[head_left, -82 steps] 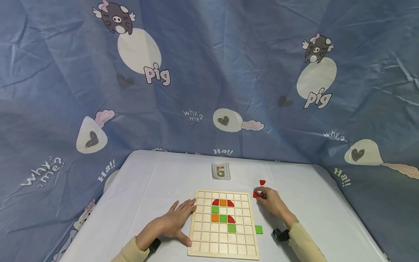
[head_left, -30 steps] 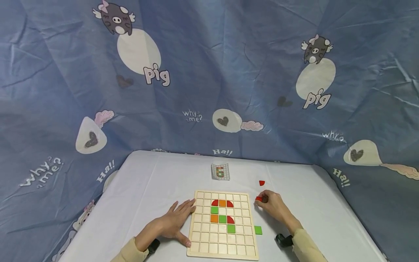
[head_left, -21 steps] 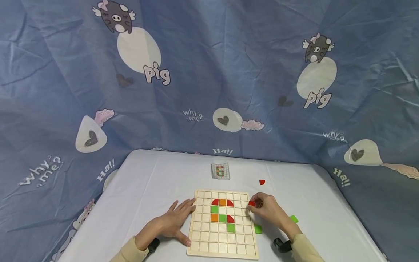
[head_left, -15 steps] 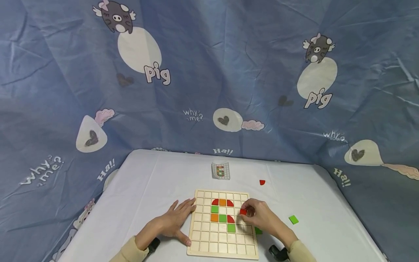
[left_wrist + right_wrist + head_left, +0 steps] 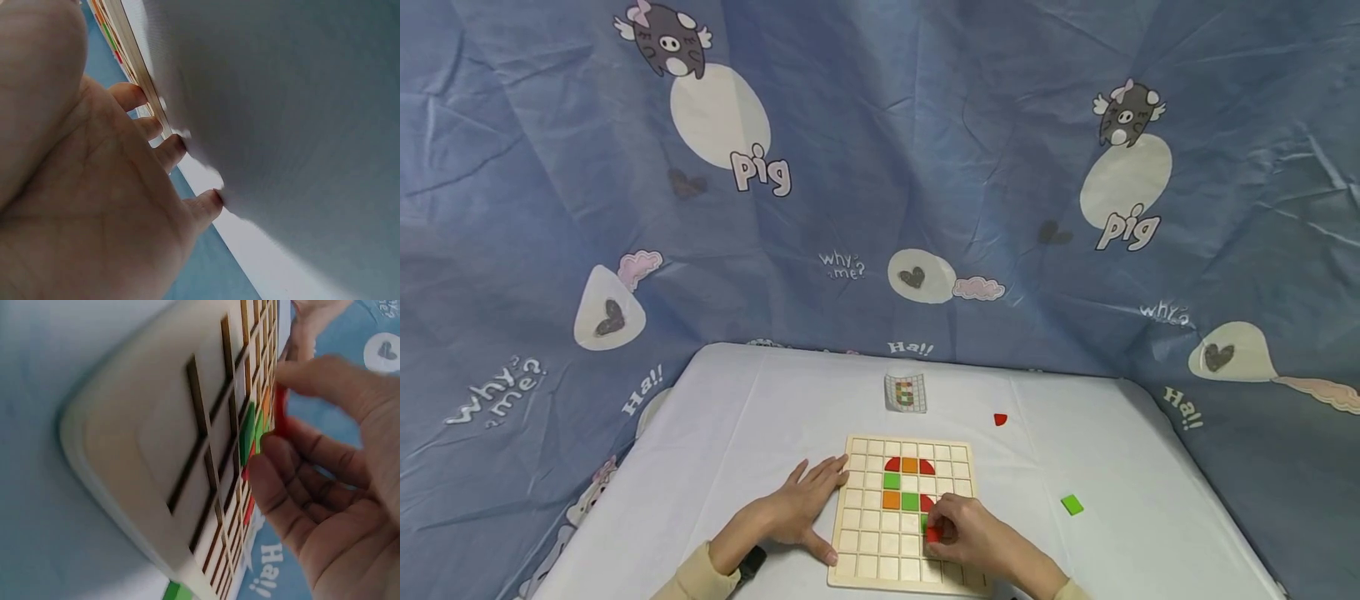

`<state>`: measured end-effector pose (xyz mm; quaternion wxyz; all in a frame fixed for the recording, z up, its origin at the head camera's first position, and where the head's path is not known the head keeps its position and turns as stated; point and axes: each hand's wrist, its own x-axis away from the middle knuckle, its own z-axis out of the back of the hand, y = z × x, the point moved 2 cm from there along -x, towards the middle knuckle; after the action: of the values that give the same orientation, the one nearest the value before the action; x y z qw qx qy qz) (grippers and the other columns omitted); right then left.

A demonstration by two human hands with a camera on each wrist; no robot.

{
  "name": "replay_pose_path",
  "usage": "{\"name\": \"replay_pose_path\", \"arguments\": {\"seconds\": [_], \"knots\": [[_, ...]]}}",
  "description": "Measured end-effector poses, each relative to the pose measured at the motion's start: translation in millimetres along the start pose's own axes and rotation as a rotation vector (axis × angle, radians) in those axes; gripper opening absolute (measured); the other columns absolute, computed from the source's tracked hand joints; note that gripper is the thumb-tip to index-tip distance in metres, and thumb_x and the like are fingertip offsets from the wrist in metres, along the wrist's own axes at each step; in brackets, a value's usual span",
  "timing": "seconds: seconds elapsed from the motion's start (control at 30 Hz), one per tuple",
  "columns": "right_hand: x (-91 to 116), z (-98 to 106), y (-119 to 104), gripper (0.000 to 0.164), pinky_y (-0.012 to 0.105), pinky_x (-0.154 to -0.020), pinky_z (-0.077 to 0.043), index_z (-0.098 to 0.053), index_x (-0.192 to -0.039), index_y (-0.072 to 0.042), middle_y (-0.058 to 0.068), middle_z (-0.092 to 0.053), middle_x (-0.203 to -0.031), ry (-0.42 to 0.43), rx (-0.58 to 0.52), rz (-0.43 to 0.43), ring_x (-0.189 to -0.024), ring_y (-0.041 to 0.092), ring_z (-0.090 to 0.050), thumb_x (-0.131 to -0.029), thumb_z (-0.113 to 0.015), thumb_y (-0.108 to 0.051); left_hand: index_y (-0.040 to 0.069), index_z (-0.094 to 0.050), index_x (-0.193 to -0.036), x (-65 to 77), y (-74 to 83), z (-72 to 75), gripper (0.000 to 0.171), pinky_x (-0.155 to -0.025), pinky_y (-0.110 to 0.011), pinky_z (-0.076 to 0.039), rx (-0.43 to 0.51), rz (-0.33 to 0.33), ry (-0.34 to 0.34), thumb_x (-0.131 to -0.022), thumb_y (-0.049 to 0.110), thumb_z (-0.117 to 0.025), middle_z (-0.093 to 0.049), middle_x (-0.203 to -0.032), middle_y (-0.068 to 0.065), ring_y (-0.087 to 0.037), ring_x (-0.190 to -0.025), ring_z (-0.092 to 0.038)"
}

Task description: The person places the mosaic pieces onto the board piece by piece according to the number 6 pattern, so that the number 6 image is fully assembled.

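Note:
My right hand (image 5: 973,533) pinches a red tile (image 5: 933,534) between thumb and fingertips, over the lower right part of a wooden grid board (image 5: 868,543). In the right wrist view the red tile (image 5: 281,412) stands edge-on above the grid. Just beyond it lies a green square tile (image 5: 925,521), partly covered by the fingers. My left hand (image 5: 793,508) lies spread against the board's left edge, fingertips touching the rim. Red quarter-round tiles (image 5: 927,467), orange square tiles (image 5: 891,500) and other green squares (image 5: 891,481) sit in the cells.
A small printed card (image 5: 906,393) with a coloured grid pattern lies behind the board. To the right, a red quarter-round tile (image 5: 1000,419) and a loose green square (image 5: 1072,504) lie on the white tabletop (image 5: 775,400). A blue patterned cloth (image 5: 850,208) hangs behind.
My right hand has carried the red tile from right of the board leftward and nearer, over the grid. Its arm now covers the green tile by the board's right edge. My left hand stays put.

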<state>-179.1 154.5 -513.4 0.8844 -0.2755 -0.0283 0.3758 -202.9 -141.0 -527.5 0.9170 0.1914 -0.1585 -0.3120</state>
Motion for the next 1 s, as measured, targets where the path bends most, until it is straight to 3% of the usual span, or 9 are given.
{"name": "replay_pose_path", "arguments": {"seconds": [0.17,0.47,0.77,1.0], "knots": [[1.3,-6.5,-1.2,0.006,0.008,-0.058,-0.044,-0.068,-0.084,-0.013,-0.008,-0.059,-0.079,-0.008,0.016,0.018,-0.069,-0.007,-0.048,-0.086,-0.073,-0.013,0.006,-0.024,-0.150,-0.1,-1.5,-2.2,0.119,-0.115,-0.064,-0.006,0.012,-0.004,-0.005,-0.062,0.068,-0.076,-0.008,-0.162,-0.015,-0.035,-0.149,-0.010],[2.7,-8.3,0.2,0.012,0.009,-0.061,-0.044,-0.067,-0.090,-0.014,-0.012,-0.057,-0.084,-0.057,0.010,-0.027,-0.071,-0.007,-0.047,-0.083,-0.076,-0.018,0.005,-0.025,-0.150,1.8,-0.3,-1.8,0.119,-0.115,-0.065,-0.006,0.019,-0.014,0.011,-0.061,0.066,-0.078,-0.009,-0.162,-0.015,-0.036,-0.149,-0.011],[6.3,-2.8,2.0,0.012,0.016,-0.073,-0.051,-0.074,-0.098,-0.018,-0.014,-0.063,-0.094,-0.104,0.020,-0.056,-0.088,-0.004,-0.055,-0.086,-0.073,-0.017,0.006,-0.024,-0.150,1.2,0.2,-1.2,0.120,-0.116,-0.064,-0.005,0.019,0.004,0.006,-0.061,0.065,-0.078,-0.007,-0.163,-0.014,-0.035,-0.149,-0.009],[10.1,-1.9,4.6,0.017,0.012,-0.069,-0.049,-0.076,-0.099,-0.017,-0.010,-0.063,-0.092,-0.039,0.059,0.075,-0.084,-0.001,-0.057,-0.085,-0.072,-0.008,0.006,-0.024,-0.150,1.3,1.0,-0.8,0.120,-0.116,-0.064,-0.004,0.023,0.005,0.002,-0.061,0.066,-0.078,-0.007,-0.163,-0.014,-0.035,-0.149,-0.009]]}}
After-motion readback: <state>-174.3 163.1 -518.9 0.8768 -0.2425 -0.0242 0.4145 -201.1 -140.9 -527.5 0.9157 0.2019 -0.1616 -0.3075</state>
